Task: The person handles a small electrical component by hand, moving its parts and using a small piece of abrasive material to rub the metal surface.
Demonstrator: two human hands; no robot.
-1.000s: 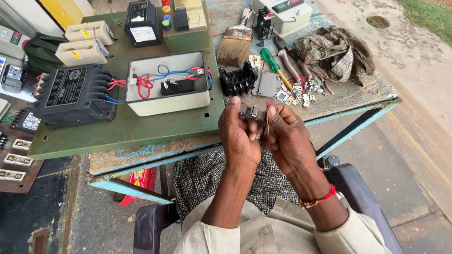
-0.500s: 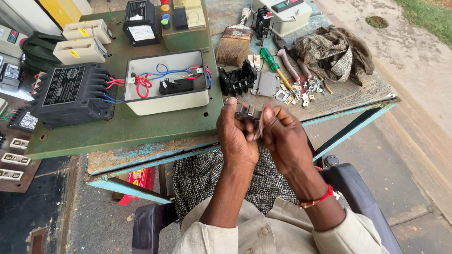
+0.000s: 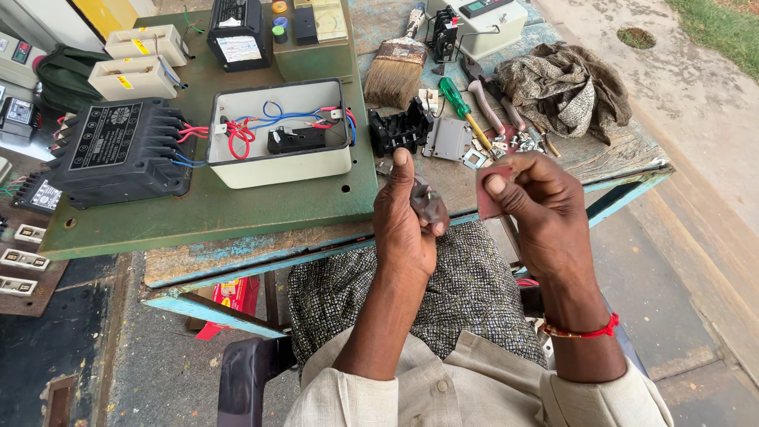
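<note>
My left hand (image 3: 407, 221) is closed around a small grey metal part (image 3: 428, 204), thumb pointing up, just in front of the table's near edge. My right hand (image 3: 538, 202) pinches a small reddish-brown piece (image 3: 485, 198) between thumb and fingers, a short way to the right of the left hand. The two hands are apart. Behind them on the worn table (image 3: 316, 237) lie a black terminal block (image 3: 400, 131), a grey plate (image 3: 451, 139) and small loose metal bits (image 3: 518, 144).
A green board (image 3: 213, 209) carries an open white box with red and blue wires (image 3: 277, 130) and a black contactor (image 3: 118, 150). A brush (image 3: 395, 67), green-handled screwdriver (image 3: 462, 107), pliers (image 3: 490, 107), crumpled rag (image 3: 565, 83) and a meter (image 3: 482, 20) lie farther back.
The hands were together, working on one small part; now they have separated, the right hand drawing a reddish piece away to the right while the left keeps the metal part.
</note>
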